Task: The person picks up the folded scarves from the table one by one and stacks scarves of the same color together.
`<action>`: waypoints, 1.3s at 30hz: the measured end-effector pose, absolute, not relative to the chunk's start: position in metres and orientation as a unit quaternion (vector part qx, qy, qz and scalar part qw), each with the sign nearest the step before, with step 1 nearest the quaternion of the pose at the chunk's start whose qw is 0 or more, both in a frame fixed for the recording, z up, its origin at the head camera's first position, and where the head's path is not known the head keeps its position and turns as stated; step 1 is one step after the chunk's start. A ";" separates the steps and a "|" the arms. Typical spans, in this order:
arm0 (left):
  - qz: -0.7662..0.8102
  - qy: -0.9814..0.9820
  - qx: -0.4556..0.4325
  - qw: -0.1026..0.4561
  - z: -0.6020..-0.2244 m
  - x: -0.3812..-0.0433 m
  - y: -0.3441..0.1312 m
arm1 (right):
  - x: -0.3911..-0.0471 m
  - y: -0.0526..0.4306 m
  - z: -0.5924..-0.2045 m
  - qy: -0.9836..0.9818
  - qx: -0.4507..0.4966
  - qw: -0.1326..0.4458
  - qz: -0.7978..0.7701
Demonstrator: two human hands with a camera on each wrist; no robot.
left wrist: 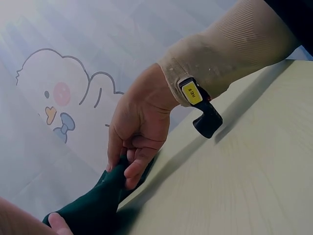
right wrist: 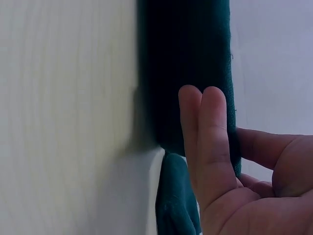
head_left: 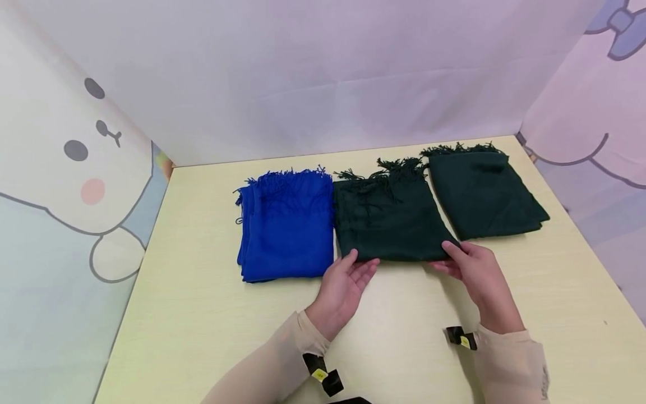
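Behind our pale desk [head_left: 192, 336] hangs white fabric [head_left: 313, 73]; from the head view, our left hand [head_left: 343, 289] and right hand [head_left: 479, 275] pinch the middle green cloth [head_left: 393, 224] by its near edge, just right of the blue cloth [head_left: 290, 230]. Left wrist view: our right hand grips its corner. Right wrist view: that hand pinches its edge

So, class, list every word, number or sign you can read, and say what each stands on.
"R6" probably, then an unclear mark: yellow right-wrist label.
Yellow left-wrist label: too small to read.
Grey mark on right sleeve: too blurred.
Held green cloth, other green cloth, blue cloth: no text visible.
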State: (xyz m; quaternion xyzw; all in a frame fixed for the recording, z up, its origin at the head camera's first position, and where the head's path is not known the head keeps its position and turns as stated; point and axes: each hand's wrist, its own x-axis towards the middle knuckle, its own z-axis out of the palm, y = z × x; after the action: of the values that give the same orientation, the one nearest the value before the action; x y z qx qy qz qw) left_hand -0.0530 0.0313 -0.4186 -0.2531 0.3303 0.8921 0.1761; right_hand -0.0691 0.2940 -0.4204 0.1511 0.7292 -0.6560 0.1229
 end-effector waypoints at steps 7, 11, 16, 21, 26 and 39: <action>0.892 0.330 -0.254 0.176 -0.406 -0.045 0.035 | -0.060 0.297 -0.408 0.891 0.208 0.041 -0.401; 0.896 0.329 -0.240 0.175 -0.399 -0.046 0.037 | -0.054 0.305 -0.401 0.919 0.224 0.011 -0.325; 0.891 0.339 -0.226 0.200 -0.400 -0.047 0.038 | -0.051 0.317 -0.400 0.919 0.236 0.013 -0.315; 0.870 0.365 -0.169 0.284 -0.401 -0.048 0.040 | -0.050 0.333 -0.402 0.920 0.253 0.011 -0.300; 0.857 0.384 -0.100 0.328 -0.400 -0.053 0.041 | -0.053 0.354 -0.403 0.911 0.257 0.040 -0.319; 0.845 0.434 -0.042 0.310 -0.401 -0.087 0.063 | -0.083 0.410 -0.411 0.765 0.280 0.099 -0.571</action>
State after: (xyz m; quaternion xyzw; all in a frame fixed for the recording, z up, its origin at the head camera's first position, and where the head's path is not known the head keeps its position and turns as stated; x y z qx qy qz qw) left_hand -0.0875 0.0632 -0.4011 -0.0418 0.4345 0.8447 0.3098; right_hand -0.0825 0.4100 -0.4108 0.2801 0.7654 -0.5710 0.0986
